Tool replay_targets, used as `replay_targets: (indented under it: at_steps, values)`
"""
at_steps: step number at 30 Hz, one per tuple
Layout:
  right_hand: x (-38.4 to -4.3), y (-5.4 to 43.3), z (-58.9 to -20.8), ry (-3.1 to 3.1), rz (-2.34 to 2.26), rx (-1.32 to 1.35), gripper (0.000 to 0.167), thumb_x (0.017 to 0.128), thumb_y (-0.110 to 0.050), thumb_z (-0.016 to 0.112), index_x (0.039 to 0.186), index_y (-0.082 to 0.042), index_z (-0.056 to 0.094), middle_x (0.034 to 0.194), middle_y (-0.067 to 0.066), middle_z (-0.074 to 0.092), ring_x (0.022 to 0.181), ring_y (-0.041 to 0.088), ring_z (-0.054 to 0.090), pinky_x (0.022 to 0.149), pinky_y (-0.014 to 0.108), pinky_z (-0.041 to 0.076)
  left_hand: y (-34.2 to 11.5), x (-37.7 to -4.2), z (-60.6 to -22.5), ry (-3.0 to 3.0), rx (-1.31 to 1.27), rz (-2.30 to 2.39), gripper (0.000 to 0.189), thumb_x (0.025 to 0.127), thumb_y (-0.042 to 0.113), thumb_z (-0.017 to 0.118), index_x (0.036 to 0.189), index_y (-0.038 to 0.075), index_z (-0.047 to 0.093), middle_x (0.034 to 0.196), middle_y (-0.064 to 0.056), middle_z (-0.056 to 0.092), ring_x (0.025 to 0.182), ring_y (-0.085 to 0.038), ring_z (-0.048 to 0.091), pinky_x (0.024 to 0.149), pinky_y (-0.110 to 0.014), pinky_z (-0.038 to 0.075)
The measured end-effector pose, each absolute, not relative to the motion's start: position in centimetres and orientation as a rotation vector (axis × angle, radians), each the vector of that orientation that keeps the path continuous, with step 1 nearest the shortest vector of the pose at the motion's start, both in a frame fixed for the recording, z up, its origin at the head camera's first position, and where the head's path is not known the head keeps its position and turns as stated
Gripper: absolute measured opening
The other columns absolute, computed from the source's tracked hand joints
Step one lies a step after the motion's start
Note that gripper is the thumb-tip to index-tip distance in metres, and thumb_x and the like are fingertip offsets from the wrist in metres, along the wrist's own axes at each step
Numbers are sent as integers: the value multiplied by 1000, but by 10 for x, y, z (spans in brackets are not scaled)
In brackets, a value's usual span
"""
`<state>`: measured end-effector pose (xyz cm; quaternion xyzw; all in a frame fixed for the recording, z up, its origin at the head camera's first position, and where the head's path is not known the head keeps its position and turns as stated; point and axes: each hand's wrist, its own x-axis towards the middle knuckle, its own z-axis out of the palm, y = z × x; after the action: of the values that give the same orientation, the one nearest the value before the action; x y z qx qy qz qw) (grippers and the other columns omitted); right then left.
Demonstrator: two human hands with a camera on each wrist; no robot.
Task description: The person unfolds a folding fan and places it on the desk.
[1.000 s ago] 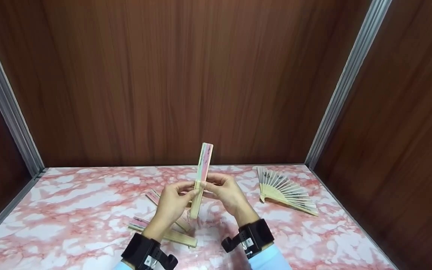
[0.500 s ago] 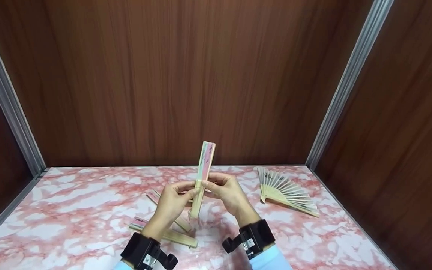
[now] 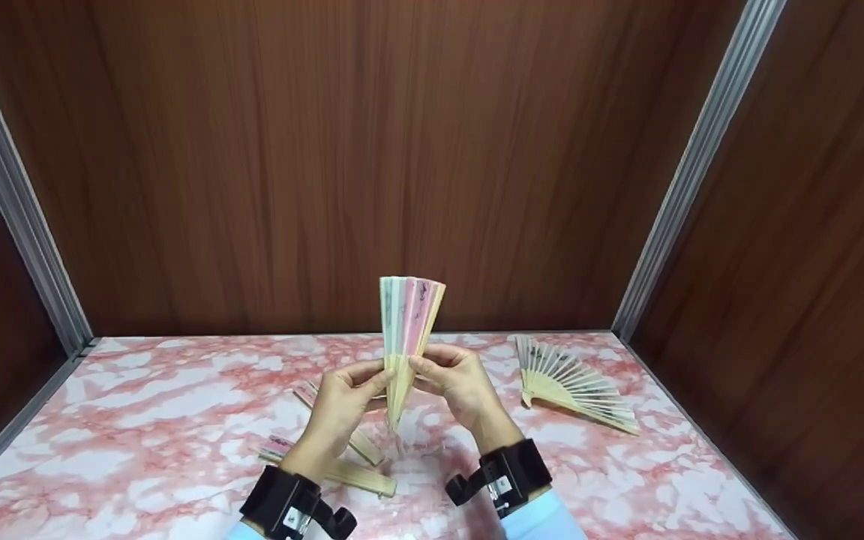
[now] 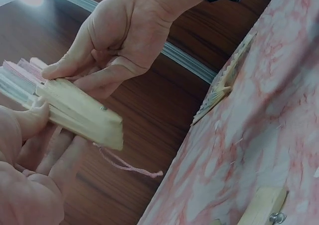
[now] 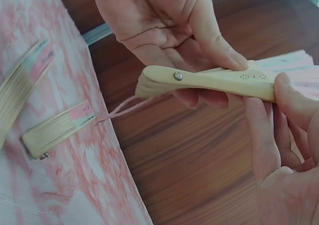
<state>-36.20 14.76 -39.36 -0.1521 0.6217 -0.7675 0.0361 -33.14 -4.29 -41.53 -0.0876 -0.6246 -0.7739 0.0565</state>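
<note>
Between both hands a folding fan (image 3: 406,322) stands upright above the table, partly spread, its leaf green, pink and yellowish over pale ribs. My left hand (image 3: 346,405) pinches its left side and my right hand (image 3: 462,386) its right side, thumbs toward me. In the left wrist view a pink cord (image 4: 129,165) hangs from the pivot end of the fan (image 4: 82,110). A metal rivet (image 5: 178,76) shows on the outer rib in the right wrist view.
Two folded fans lie by my left forearm: a nearer fan (image 3: 361,476) and a farther fan (image 3: 364,446). A spread pale fan (image 3: 571,386) lies at the table's right rear. Brown panels (image 3: 342,165) rise behind and beside the marbled table (image 3: 139,420).
The fan in my hands was folded into a narrow stick and now fans out into a narrow wedge. My hands have moved slightly apart; the fans on the table have stayed put.
</note>
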Motion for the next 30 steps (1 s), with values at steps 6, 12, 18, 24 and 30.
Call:
replay_targets:
  at_steps: [6, 12, 18, 24, 30]
  values:
    - [-364, 148, -393, 1846, -2429, -449, 30, 102, 6, 67, 97, -18, 83, 93, -6, 81, 91, 7, 78, 91, 32, 69, -43, -332, -412, -1758, -165, -2400, 26, 103, 2, 71, 124, -13, 73, 105, -8, 83, 89, -11, 79, 87, -32, 70]
    - [-365, 149, -394, 1777, -2514, -373, 35, 103, 9, 63, 93, -18, 82, 91, -5, 81, 88, 9, 79, 89, 29, 69, -47, -335, -412, -1666, -130, -2418, 22, 102, 0, 72, 120, -13, 74, 95, 0, 80, 85, -11, 78, 84, -30, 70]
    - [-364, 150, -393, 1721, -2558, -341, 37, 105, 8, 60, 85, -18, 78, 86, -5, 80, 83, 7, 77, 87, 27, 69, -52, -338, -412, -1586, -65, -2440, 15, 101, 0, 73, 114, -7, 76, 92, 0, 80, 84, -14, 80, 81, -31, 70]
    - [-363, 150, -391, 1658, -2613, -336, 32, 105, 6, 62, 85, -16, 75, 86, -4, 80, 83, 7, 78, 83, 25, 68, -55, -338, -409, -1534, -46, -2422, 10, 100, -3, 72, 109, -6, 75, 89, 1, 77, 82, -10, 77, 80, -28, 70]
    - [-364, 150, -388, 1648, -2650, -312, 30, 107, 8, 56, 89, -12, 70, 91, -3, 79, 87, 8, 78, 84, 25, 69, -56, -341, -408, -1436, -27, -2422, 6, 100, -8, 68, 105, -7, 71, 88, -2, 71, 82, -10, 76, 80, -29, 70]
